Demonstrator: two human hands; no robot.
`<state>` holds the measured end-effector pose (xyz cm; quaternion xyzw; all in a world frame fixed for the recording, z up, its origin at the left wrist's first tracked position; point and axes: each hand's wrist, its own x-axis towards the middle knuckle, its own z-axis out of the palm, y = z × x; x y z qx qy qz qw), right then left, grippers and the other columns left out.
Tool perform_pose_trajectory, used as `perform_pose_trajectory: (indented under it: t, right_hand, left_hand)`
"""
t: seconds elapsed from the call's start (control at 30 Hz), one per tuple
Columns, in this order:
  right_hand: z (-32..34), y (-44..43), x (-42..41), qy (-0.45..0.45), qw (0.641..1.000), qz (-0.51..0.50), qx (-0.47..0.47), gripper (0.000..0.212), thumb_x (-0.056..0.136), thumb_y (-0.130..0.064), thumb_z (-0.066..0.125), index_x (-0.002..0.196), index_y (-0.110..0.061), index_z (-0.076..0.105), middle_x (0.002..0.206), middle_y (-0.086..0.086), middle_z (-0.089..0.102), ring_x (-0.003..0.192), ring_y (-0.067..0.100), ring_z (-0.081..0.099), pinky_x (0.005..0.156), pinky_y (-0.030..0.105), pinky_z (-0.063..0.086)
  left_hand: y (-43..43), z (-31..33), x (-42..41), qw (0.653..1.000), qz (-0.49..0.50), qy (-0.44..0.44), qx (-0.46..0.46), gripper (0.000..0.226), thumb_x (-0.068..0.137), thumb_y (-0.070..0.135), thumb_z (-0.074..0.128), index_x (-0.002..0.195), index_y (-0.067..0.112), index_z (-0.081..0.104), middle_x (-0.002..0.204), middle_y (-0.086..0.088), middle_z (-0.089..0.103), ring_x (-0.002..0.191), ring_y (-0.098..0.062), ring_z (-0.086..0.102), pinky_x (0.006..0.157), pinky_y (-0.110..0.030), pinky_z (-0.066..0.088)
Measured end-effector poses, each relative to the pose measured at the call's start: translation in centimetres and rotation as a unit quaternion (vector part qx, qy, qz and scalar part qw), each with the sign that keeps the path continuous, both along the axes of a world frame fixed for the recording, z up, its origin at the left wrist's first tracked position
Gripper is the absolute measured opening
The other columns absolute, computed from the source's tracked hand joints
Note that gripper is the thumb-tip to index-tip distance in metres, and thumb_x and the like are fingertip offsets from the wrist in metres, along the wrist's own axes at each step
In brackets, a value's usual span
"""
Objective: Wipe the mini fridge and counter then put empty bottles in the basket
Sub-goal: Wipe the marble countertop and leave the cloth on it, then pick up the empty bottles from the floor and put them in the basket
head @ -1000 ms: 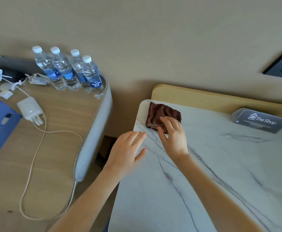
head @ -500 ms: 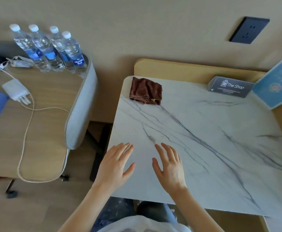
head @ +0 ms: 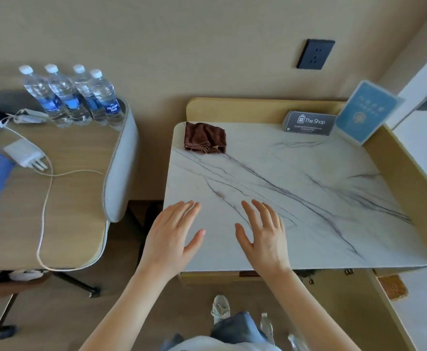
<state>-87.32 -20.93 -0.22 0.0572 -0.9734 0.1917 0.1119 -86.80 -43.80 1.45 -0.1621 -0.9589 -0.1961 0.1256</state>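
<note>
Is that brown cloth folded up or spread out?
Folded. The cloth lies as a small thick bundle, with stacked edges showing along its front, at the back left corner of the counter.

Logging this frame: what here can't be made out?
Head view:
1. Mini fridge: none visible; the marble counter hides what is below it.
2. Floor bottles: partly cut off by the bottom edge.
3. Blue sign: print blurred.
4. Left hand, right hand: contact with the counter unclear.
</note>
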Motion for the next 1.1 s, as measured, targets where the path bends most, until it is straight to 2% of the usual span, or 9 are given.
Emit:
perform_pose_trajectory:
  t: [0.17, 0.37, 0.6, 0.83, 1.1]
  right_hand:
    - [-1.2, -4.4, 8.1, -0.006, 0.999, -0.039, 0.005, 0.055, 0.099, -0.052, 0.037, 0.141, -0.021, 0.055, 0.142, 0.007, 0.056, 0.133, 0.033, 0.05, 0.109, 0.052, 0.041]
    - [-2.4, -11.4, 20.7, 0.022, 0.996, -0.086, -0.024, 0.048, 0.091, -0.033, 0.049, 0.131, -0.011, 0.062, 0.129, 0.011, 0.063, 0.12, 0.034, 0.057, 0.103, 0.048, 0.045]
    - [-0.5, -13.9, 31.2, 0.05, 0.981, -0.185, -0.031, 0.047, 0.094, -0.035, 0.051, 0.13, -0.009, 0.063, 0.13, 0.01, 0.062, 0.123, 0.029, 0.053, 0.106, 0.041, 0.039]
    - [-0.3, -12.4, 37.5, 0.089, 0.971, -0.222, -0.011, 0.045, 0.1, -0.04, 0.046, 0.133, -0.012, 0.06, 0.13, 0.007, 0.06, 0.123, 0.028, 0.053, 0.106, 0.044, 0.042]
    - [0.0, -12.2, 41.8, 0.092, 0.963, -0.254, -0.022, 0.044, 0.097, -0.038, 0.05, 0.131, -0.012, 0.06, 0.128, 0.006, 0.062, 0.119, 0.029, 0.056, 0.101, 0.047, 0.046]
  left_hand:
    - [-4.3, -0.7, 5.7, 0.998, -0.054, 0.008, -0.006, 0.057, 0.097, 0.049, 0.042, 0.137, 0.012, 0.058, 0.137, -0.004, 0.061, 0.128, -0.023, 0.057, 0.103, -0.039, 0.048]
    - [-11.4, -2.4, 15.2, 0.992, -0.123, 0.022, -0.018, 0.053, 0.096, 0.044, 0.045, 0.134, 0.011, 0.06, 0.132, -0.003, 0.063, 0.122, -0.022, 0.058, 0.105, -0.035, 0.044]
    - [-13.7, -1.7, 21.9, 0.976, -0.218, -0.015, 0.001, 0.054, 0.097, 0.047, 0.043, 0.136, 0.014, 0.06, 0.134, -0.002, 0.063, 0.127, -0.019, 0.056, 0.104, -0.034, 0.047]
    - [-11.9, -0.9, 24.8, 0.96, -0.279, -0.021, 0.02, 0.053, 0.098, 0.045, 0.045, 0.139, 0.013, 0.057, 0.136, -0.002, 0.061, 0.129, -0.019, 0.054, 0.103, -0.037, 0.05]
    - [-10.7, -0.9, 29.0, 0.951, -0.31, -0.016, 0.018, 0.053, 0.098, 0.046, 0.044, 0.137, 0.013, 0.058, 0.134, -0.002, 0.063, 0.127, -0.018, 0.055, 0.102, -0.036, 0.051]
